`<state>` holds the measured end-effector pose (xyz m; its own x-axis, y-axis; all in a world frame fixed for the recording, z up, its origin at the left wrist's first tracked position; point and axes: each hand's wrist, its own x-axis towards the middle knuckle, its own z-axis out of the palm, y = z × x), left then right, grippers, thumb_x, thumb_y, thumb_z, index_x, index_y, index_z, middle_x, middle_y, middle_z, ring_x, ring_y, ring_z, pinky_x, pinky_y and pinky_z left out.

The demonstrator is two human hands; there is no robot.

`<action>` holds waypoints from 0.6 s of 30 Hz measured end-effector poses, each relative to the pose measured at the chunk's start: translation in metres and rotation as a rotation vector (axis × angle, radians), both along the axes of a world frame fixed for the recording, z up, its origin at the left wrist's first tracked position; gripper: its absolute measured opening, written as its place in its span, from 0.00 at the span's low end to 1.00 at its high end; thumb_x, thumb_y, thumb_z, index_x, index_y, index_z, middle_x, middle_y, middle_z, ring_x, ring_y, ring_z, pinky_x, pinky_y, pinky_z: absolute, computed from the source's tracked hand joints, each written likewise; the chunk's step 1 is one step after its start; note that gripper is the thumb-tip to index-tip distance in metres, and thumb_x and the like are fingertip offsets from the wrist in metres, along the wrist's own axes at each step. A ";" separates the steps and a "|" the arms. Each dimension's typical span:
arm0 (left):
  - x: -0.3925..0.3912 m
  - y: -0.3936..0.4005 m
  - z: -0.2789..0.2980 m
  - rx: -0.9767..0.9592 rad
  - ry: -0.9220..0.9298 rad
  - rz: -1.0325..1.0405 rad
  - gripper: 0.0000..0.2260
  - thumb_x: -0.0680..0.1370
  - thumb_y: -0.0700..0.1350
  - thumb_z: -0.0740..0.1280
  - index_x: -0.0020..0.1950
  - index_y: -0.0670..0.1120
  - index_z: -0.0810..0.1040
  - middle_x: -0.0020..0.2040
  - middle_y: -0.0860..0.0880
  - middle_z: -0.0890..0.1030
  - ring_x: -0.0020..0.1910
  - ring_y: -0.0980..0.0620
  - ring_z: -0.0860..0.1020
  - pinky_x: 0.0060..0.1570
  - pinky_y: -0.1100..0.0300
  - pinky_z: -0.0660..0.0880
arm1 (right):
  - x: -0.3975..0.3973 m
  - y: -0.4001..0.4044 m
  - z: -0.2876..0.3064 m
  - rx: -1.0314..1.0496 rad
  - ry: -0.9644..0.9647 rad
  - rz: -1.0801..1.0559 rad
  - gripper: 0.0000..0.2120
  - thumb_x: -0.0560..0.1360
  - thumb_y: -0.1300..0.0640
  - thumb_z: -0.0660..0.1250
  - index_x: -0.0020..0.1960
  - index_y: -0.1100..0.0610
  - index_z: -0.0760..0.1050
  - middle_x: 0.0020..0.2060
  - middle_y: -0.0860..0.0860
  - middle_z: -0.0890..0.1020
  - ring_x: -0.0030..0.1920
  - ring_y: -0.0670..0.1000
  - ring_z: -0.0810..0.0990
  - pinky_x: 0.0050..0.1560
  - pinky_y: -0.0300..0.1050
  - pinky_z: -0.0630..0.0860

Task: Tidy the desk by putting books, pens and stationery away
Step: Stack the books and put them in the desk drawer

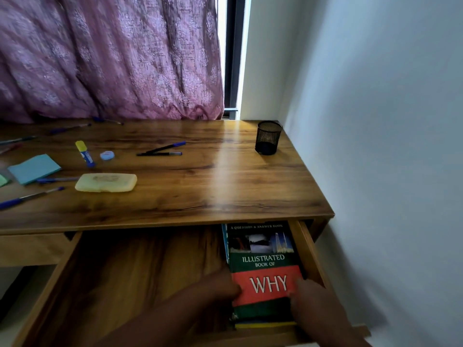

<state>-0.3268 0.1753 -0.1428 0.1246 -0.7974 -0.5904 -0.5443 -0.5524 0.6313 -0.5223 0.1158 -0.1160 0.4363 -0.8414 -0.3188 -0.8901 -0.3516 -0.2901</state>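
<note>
**Book against the drawer's right wall**

The book [263,269] lies flat in the open drawer [140,271], tight to its right side, bare wood to its left. The left hand [215,289] and right hand [308,296] rest on its cover edges (both blurred; grip unclear). Its far end sits under the desk [200,186] edge.

A wooden surface [225,176] with a warm grain fills the corner of the room. Behind it hangs a mauve patterned curtain [107,58]; just right of the curtain, a dark window frame [230,53] lets in a bright strip of daylight. A pale wall [375,121] borders the surface's right edge.
</note>
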 end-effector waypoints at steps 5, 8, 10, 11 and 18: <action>0.014 0.051 0.008 -0.045 -0.378 -0.193 0.22 0.79 0.61 0.56 0.69 0.53 0.69 0.68 0.49 0.74 0.65 0.49 0.73 0.61 0.58 0.68 | -0.002 0.026 -0.024 -0.184 -0.084 0.275 0.22 0.78 0.37 0.45 0.53 0.45 0.75 0.48 0.45 0.84 0.49 0.48 0.84 0.49 0.47 0.80; 0.046 0.104 -0.002 -0.208 -0.720 -0.224 0.26 0.79 0.65 0.45 0.64 0.58 0.75 0.62 0.56 0.77 0.61 0.54 0.76 0.63 0.52 0.69 | -0.003 0.035 -0.038 -0.348 -0.145 0.251 0.22 0.77 0.39 0.43 0.54 0.48 0.70 0.45 0.49 0.86 0.46 0.56 0.85 0.50 0.52 0.78; 0.068 0.129 -0.010 -0.167 -0.889 -0.214 0.29 0.78 0.66 0.41 0.56 0.55 0.78 0.50 0.54 0.84 0.54 0.53 0.80 0.65 0.52 0.65 | -0.002 0.034 -0.037 -0.367 -0.149 0.226 0.24 0.77 0.38 0.45 0.58 0.49 0.71 0.51 0.51 0.85 0.53 0.58 0.82 0.59 0.51 0.72; 0.072 0.138 -0.015 -0.211 -0.934 -0.160 0.30 0.76 0.68 0.43 0.58 0.52 0.77 0.52 0.50 0.84 0.60 0.50 0.75 0.70 0.52 0.56 | 0.000 0.033 -0.037 -0.393 -0.162 0.215 0.25 0.76 0.38 0.45 0.60 0.50 0.73 0.54 0.52 0.84 0.56 0.59 0.81 0.59 0.52 0.72; 0.093 0.102 -0.006 -0.351 -1.040 -0.071 0.37 0.76 0.70 0.49 0.76 0.46 0.59 0.78 0.43 0.56 0.77 0.44 0.50 0.72 0.45 0.45 | 0.031 -0.017 -0.042 -0.463 -0.178 0.263 0.31 0.77 0.37 0.46 0.72 0.54 0.65 0.72 0.56 0.66 0.73 0.59 0.60 0.73 0.54 0.54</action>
<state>-0.2334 0.2772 -0.1488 0.3770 -0.9255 0.0371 -0.9249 -0.3783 -0.0387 -0.4910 0.0990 -0.1580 0.6639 -0.7313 0.1561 -0.7064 -0.6818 -0.1902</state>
